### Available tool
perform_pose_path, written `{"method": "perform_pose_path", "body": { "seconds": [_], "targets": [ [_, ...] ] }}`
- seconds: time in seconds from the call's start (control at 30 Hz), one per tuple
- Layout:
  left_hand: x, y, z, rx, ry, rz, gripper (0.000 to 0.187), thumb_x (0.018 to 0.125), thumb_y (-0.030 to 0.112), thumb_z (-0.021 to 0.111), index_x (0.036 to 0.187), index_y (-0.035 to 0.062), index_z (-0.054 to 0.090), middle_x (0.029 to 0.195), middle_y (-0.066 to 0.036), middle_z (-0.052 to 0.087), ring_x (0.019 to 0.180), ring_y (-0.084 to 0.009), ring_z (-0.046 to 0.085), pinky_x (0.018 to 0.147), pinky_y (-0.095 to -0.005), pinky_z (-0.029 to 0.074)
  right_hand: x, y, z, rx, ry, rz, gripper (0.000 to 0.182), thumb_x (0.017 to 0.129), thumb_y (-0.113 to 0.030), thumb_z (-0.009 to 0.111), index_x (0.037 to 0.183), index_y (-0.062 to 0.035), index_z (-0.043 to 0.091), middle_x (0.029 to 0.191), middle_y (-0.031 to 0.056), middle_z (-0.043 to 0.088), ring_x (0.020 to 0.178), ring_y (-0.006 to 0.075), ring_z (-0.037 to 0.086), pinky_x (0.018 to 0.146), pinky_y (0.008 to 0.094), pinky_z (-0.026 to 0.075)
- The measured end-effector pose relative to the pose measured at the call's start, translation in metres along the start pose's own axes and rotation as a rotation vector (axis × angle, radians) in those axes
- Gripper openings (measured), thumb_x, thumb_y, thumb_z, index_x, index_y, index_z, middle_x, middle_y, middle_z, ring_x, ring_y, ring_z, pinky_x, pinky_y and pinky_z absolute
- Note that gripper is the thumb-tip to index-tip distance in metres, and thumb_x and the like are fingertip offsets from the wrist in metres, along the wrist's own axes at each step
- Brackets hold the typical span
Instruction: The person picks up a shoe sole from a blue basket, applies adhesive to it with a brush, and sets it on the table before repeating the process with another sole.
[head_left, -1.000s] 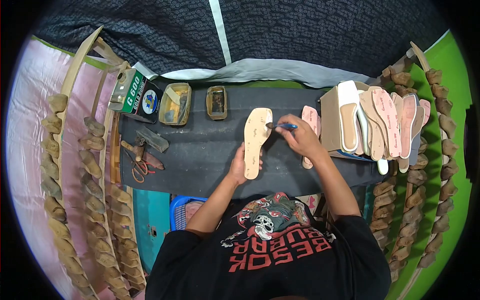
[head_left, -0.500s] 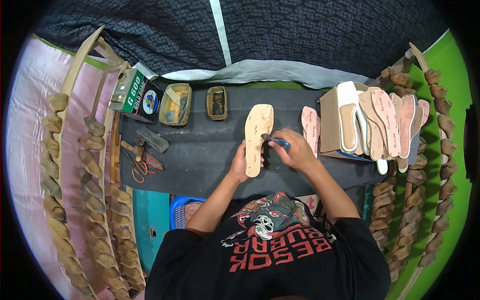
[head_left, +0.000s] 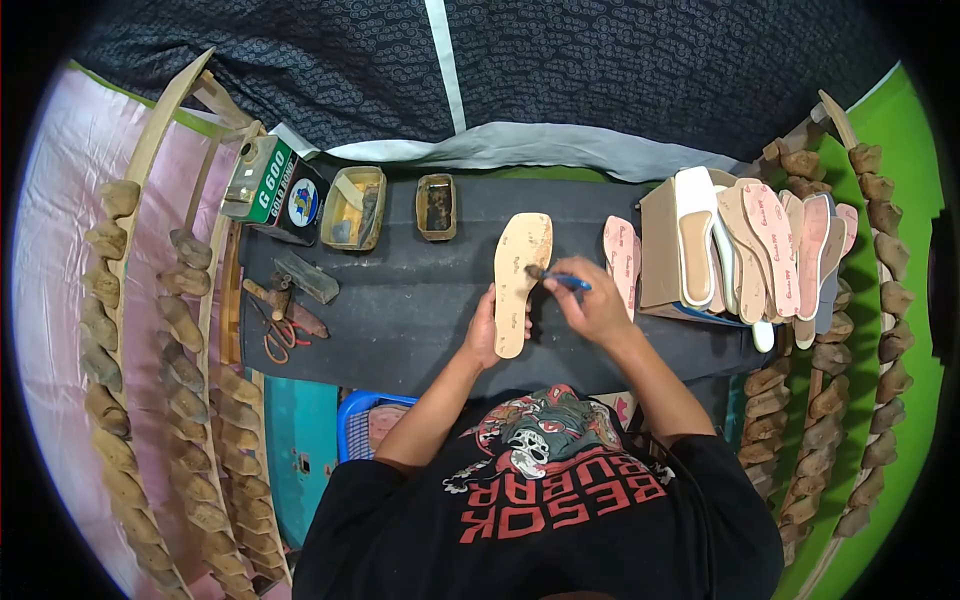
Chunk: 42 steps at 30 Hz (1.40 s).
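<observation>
A tan insole (head_left: 515, 290) with printed marks stands lengthwise in front of me, its wide end away from me. My left hand (head_left: 484, 333) is closed around its lower part, with the palm behind it and fingertips at the right edge. In my right hand (head_left: 600, 305) is a blue-handled brush (head_left: 568, 279), its dark tip against the insole's right side near the upper middle. A brownish, wet-looking patch shows on the insole's upper right. Pink printed insoles (head_left: 621, 262) lie on the table just beyond my right hand.
A cardboard box (head_left: 657, 245) packed with insoles stands at the right. At the back left are a Gold Bond can (head_left: 272, 190) and two tubs, one larger (head_left: 376, 232), one smaller (head_left: 437, 234). A hammer (head_left: 268, 295) and scissors (head_left: 278, 343) lie at left. Racks of shoe lasts (head_left: 103, 286) flank both sides.
The brush tip has shifted slightly right and up along the insole, with my right hand following. My left hand keeps its hold on the insole.
</observation>
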<state>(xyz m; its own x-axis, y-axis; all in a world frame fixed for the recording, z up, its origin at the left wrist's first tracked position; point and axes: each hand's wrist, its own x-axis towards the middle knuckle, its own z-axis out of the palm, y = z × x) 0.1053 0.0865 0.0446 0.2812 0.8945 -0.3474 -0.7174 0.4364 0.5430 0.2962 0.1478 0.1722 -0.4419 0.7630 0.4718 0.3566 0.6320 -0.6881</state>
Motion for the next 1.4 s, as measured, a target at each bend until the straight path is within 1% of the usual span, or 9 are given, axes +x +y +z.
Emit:
{"method": "perform_pose_path", "body": {
  "seconds": [0.13,0.17,0.43,0.7,0.83,0.97,1.07,1.27,1.4],
  "targets": [
    [0.000,0.002,-0.004,-0.011,-0.027,0.011,0.061,0.106,0.059,0.035,0.130,0.0087,0.060,0.103,-0.007,0.067,0.081,-0.0187,0.069,0.070,-0.0353,0.060,-0.003,-0.005,0.003,0.040,-0.035,0.031,0.012,0.092,-0.005,0.072,0.099,0.0013,0.065,0.091,0.0150,0.068,0.078,0.0313,0.067,0.072,0.0374,0.053],
    [0.000,0.002,-0.005,-0.021,-0.039,0.001,0.060,0.106,0.059,0.035,0.130,0.0088,0.060,0.103,-0.007,0.067,0.081,-0.0186,0.069,0.070,-0.0353,0.060,0.001,-0.002,0.002,0.004,-0.014,-0.018,0.016,0.091,-0.006,0.073,0.101,0.0013,0.063,0.089,0.0166,0.067,0.078,0.0351,0.067,0.071,0.0411,0.053],
    [-0.004,-0.009,-0.001,0.005,-0.094,-0.039,0.060,0.106,0.058,0.034,0.130,0.0095,0.060,0.103,-0.007,0.066,0.081,-0.0192,0.070,0.069,-0.0358,0.061,0.041,0.008,-0.030,-0.156,0.136,-0.039,0.014,0.095,-0.011,0.071,0.097,0.0004,0.064,0.089,0.0148,0.067,0.076,0.0321,0.065,0.068,0.0387,0.051],
    [-0.006,-0.009,-0.002,0.032,-0.047,-0.035,0.062,0.106,0.059,0.033,0.128,0.0076,0.060,0.101,-0.006,0.066,0.079,-0.0182,0.068,0.068,-0.0348,0.059,0.013,0.000,-0.009,-0.018,-0.051,-0.002,0.015,0.092,-0.009,0.073,0.097,0.0005,0.063,0.088,0.0157,0.067,0.078,0.0325,0.068,0.069,0.0408,0.052],
    [-0.007,-0.005,0.000,0.033,-0.049,-0.062,0.061,0.107,0.059,0.033,0.126,0.0075,0.060,0.099,-0.006,0.065,0.080,-0.0172,0.066,0.068,-0.0332,0.058,0.022,0.004,-0.016,-0.032,0.003,-0.064,0.010,0.093,-0.006,0.071,0.096,0.0003,0.064,0.089,0.0142,0.068,0.076,0.0301,0.068,0.069,0.0382,0.053],
    [-0.004,-0.011,0.003,0.069,-0.094,-0.071,0.061,0.107,0.059,0.034,0.125,0.0072,0.060,0.098,-0.006,0.065,0.080,-0.0172,0.066,0.068,-0.0331,0.058,0.039,0.013,-0.034,-0.124,0.157,-0.054,0.010,0.094,-0.007,0.070,0.097,0.0005,0.065,0.090,0.0142,0.068,0.074,0.0280,0.067,0.066,0.0346,0.052],
    [-0.004,-0.013,0.008,0.073,-0.094,-0.085,0.061,0.107,0.059,0.035,0.125,0.0069,0.060,0.098,-0.006,0.065,0.080,-0.0175,0.066,0.068,-0.0334,0.058,0.038,0.012,-0.037,-0.087,0.146,0.070,0.012,0.094,-0.008,0.070,0.099,0.0005,0.064,0.091,0.0151,0.068,0.077,0.0300,0.068,0.068,0.0368,0.053],
    [0.001,-0.013,0.002,0.086,-0.073,-0.080,0.059,0.108,0.057,0.034,0.124,0.0071,0.060,0.098,-0.007,0.065,0.080,-0.0180,0.066,0.068,-0.0336,0.059,0.011,0.005,-0.019,-0.039,-0.064,-0.029,0.015,0.093,-0.008,0.071,0.103,0.0008,0.064,0.093,0.0168,0.068,0.084,0.0349,0.068,0.076,0.0407,0.054],
    [0.000,-0.009,0.002,0.120,-0.056,-0.086,0.058,0.108,0.056,0.033,0.123,0.0071,0.060,0.096,-0.007,0.065,0.079,-0.0176,0.067,0.067,-0.0336,0.059,0.020,0.012,-0.026,-0.063,0.028,-0.028,0.015,0.094,-0.010,0.071,0.102,0.0015,0.064,0.093,0.0165,0.068,0.081,0.0343,0.067,0.074,0.0398,0.053]
  ]
}}
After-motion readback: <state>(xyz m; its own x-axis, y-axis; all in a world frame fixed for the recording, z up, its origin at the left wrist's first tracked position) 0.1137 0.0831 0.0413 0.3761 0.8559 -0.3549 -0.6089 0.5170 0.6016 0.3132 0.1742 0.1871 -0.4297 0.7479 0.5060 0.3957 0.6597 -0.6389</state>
